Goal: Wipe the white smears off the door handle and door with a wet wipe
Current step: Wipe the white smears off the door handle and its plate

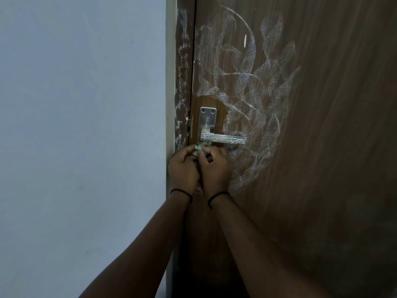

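Two hands met just below one metal door handle (223, 139) on one brown wooden door (322, 147). The left hand (182, 168) and right hand (217, 168), each with a dark band at the wrist, had their fingers curled together around one small crumpled greenish wet wipe (200, 148), held just under the lever. White smears (247, 87) swirled across the door above and right of the handle, scribbled along the lever, and streaked the door frame (181, 82). A pale wall (86, 125) bordered the frame on the left; bare door spread right.
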{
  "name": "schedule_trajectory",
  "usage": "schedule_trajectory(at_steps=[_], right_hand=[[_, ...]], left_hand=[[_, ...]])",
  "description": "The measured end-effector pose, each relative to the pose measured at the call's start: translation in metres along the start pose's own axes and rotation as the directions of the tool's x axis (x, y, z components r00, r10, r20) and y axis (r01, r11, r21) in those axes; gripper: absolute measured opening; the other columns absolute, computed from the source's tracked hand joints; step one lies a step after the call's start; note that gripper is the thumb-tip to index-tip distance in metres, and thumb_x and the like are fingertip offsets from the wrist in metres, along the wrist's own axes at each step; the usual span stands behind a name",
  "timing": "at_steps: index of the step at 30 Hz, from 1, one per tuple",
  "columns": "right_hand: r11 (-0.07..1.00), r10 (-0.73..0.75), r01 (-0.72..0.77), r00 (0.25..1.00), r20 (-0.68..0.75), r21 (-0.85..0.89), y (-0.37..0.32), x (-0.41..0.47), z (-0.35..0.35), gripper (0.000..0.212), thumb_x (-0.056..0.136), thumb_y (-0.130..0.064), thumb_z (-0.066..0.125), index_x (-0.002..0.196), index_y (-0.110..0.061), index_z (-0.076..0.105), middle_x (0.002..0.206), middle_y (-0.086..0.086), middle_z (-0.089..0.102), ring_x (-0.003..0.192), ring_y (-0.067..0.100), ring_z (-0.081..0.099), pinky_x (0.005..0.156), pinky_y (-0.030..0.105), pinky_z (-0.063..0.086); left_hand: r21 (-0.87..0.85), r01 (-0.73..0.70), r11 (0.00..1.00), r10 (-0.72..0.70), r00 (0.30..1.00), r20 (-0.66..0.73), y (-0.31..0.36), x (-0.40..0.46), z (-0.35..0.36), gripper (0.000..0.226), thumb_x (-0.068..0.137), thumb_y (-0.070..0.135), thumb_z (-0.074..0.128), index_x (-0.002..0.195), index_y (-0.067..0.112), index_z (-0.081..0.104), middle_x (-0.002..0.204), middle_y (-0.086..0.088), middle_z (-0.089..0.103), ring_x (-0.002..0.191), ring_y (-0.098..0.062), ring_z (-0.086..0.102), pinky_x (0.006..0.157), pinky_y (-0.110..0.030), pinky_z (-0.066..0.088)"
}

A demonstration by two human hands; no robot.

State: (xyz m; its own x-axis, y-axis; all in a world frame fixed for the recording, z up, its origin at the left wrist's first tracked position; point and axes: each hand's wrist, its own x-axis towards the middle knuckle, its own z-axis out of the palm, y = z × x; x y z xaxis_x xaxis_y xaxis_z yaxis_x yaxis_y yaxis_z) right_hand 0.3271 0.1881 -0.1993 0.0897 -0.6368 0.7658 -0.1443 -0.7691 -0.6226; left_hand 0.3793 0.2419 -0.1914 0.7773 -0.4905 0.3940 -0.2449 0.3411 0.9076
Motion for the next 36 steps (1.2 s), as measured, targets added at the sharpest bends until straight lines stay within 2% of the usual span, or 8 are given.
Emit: schedule_trajectory(at_steps=[5,12,16,19,23,29,32,36], right_hand=[[0.971,0.225,-0.207,0.961,-0.161,0.121,0.002,0.008,0.001,0.011,0.088,-0.019,0.071,0.083,-0.009,0.067,0.079,0.006,0.062,0.068,0.02,0.056,0.065,0.042,0.053],[0.99,0.112,-0.107,0.993,-0.047,0.094,-0.005,0.003,0.01,0.013,0.088,-0.023,0.074,0.091,-0.01,0.075,0.09,0.005,0.069,0.082,0.02,0.063,0.072,0.035,0.053],[0.898,0.382,-0.317,0.906,-0.184,0.305,-0.006,0.007,0.01,0.014,0.086,-0.018,0.073,0.076,-0.012,0.066,0.071,0.007,0.066,0.064,0.021,0.059,0.06,0.042,0.053],[0.848,0.473,-0.383,0.859,-0.198,0.366,-0.017,0.01,0.017,0.013,0.084,-0.017,0.073,0.074,-0.015,0.064,0.069,0.001,0.065,0.061,0.015,0.059,0.057,0.034,0.049],[0.889,0.366,-0.328,0.928,-0.065,0.319,-0.018,0.002,0.019,0.008,0.085,-0.021,0.075,0.084,-0.013,0.074,0.081,0.001,0.071,0.077,0.016,0.067,0.068,0.031,0.054],[0.855,0.468,-0.377,0.857,-0.215,0.356,-0.007,0.013,0.009,0.015,0.086,-0.017,0.071,0.075,-0.021,0.061,0.071,-0.004,0.064,0.064,0.012,0.058,0.06,0.034,0.048],[0.9,0.398,-0.349,0.903,-0.163,0.262,-0.007,0.01,0.011,0.011,0.087,-0.021,0.071,0.08,-0.015,0.064,0.08,0.004,0.067,0.075,0.023,0.062,0.068,0.043,0.054],[0.966,0.231,-0.218,0.969,-0.089,0.14,0.009,-0.001,0.005,0.008,0.084,-0.022,0.075,0.087,-0.017,0.069,0.089,-0.001,0.069,0.083,0.017,0.065,0.072,0.041,0.056]], left_hand=[[-0.043,0.014,0.999,-0.015,1.0,-0.022,0.004,0.009,0.003,0.042,0.093,-0.008,0.038,0.124,0.004,0.063,0.117,-0.012,0.068,0.099,-0.016,0.065,0.087,-0.023,0.054],[-0.084,0.003,0.996,-0.011,0.996,-0.089,0.005,0.013,0.003,0.039,0.09,-0.004,0.041,0.116,0.019,0.06,0.1,-0.003,0.072,0.096,-0.023,0.068,0.09,-0.043,0.056],[-0.096,-0.009,0.995,0.003,0.998,-0.066,0.005,0.014,0.0,0.037,0.093,0.0,0.038,0.118,0.02,0.055,0.099,-0.003,0.073,0.092,-0.016,0.07,0.085,-0.033,0.056],[-0.1,-0.021,0.995,0.014,0.998,-0.067,0.003,0.013,0.001,0.036,0.092,0.001,0.039,0.118,0.02,0.055,0.099,0.0,0.073,0.09,-0.014,0.07,0.082,-0.03,0.056],[-0.127,0.005,0.992,-0.018,0.995,-0.1,0.001,0.015,0.002,0.032,0.091,0.004,0.047,0.116,0.02,0.062,0.087,0.02,0.072,0.086,-0.007,0.069,0.074,-0.026,0.054],[-0.111,-0.032,0.993,0.023,0.996,-0.085,0.001,0.015,0.004,0.034,0.094,0.002,0.039,0.116,0.022,0.056,0.098,0.0,0.073,0.089,-0.015,0.07,0.085,-0.033,0.055],[-0.125,-0.031,0.992,0.018,0.994,-0.104,0.001,0.014,0.006,0.032,0.096,0.005,0.037,0.117,0.019,0.056,0.1,-0.004,0.073,0.091,-0.016,0.07,0.083,-0.031,0.055],[-0.162,-0.012,0.987,-0.008,0.992,-0.124,0.002,0.014,0.008,0.031,0.097,0.006,0.038,0.119,0.013,0.057,0.102,-0.008,0.071,0.093,-0.02,0.069,0.084,-0.033,0.056]])
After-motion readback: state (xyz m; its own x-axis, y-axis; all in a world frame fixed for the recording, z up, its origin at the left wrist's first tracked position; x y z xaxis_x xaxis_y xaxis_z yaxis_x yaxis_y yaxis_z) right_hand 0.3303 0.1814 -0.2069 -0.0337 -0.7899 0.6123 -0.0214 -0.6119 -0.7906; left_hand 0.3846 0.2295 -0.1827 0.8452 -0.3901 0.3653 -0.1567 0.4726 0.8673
